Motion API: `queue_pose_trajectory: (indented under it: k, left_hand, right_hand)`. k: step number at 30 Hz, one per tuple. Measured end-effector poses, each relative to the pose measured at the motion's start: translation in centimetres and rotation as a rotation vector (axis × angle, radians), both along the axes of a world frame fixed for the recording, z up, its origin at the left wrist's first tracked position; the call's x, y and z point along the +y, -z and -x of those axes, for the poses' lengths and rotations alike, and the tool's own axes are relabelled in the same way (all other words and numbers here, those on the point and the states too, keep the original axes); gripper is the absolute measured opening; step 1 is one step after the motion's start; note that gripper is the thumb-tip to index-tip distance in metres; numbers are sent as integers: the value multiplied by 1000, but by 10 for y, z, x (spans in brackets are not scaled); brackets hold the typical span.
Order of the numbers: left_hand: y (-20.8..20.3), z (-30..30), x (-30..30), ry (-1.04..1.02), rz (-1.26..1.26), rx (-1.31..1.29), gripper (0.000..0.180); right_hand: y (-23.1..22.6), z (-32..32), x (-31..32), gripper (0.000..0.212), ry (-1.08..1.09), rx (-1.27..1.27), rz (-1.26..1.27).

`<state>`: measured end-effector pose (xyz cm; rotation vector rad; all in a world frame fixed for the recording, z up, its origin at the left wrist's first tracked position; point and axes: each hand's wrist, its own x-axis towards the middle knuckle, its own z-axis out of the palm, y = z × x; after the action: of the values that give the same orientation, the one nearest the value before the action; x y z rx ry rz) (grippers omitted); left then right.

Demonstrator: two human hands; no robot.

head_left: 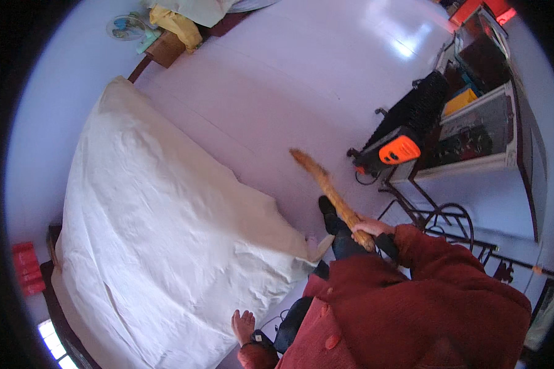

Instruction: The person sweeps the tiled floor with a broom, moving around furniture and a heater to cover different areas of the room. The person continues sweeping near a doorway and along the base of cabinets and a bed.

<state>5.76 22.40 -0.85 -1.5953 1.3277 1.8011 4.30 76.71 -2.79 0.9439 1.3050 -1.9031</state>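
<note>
In my right hand [370, 229] is a long tan-brown stick [335, 194], gripped near its close end. Its surface looks uneven and its far end fuzzy, like a duster; the exact kind is unclear. The stick slants away to the upper left, above the pale floor. My left hand [244, 324] is empty, fingers apart, at the near edge of a large white sheet [166, 227]. I cannot tell whether it touches the cloth. The sheet drapes over something wide, perhaps a bed, and hides it. Dark bands show at both wrists.
At the right stand a black heater-like unit with an orange panel [399, 150], a glass-fronted cabinet [474, 132] and a dark metal rack [437, 215]. A small fan [126, 27] and a brown box [165, 49] are at the far left. My foot [326, 206] is on the floor.
</note>
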Motion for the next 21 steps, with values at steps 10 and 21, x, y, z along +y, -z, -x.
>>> queue_pose_trajectory:
  k: [10,21]
  left_hand:
    - [-50,37,84,66,137,38,39]
    - [-61,73,149,-20,103,27,37]
  right_hand:
    - [38,55,41,32,-198,22,240]
    - [42,202,182,20,183,-68,12]
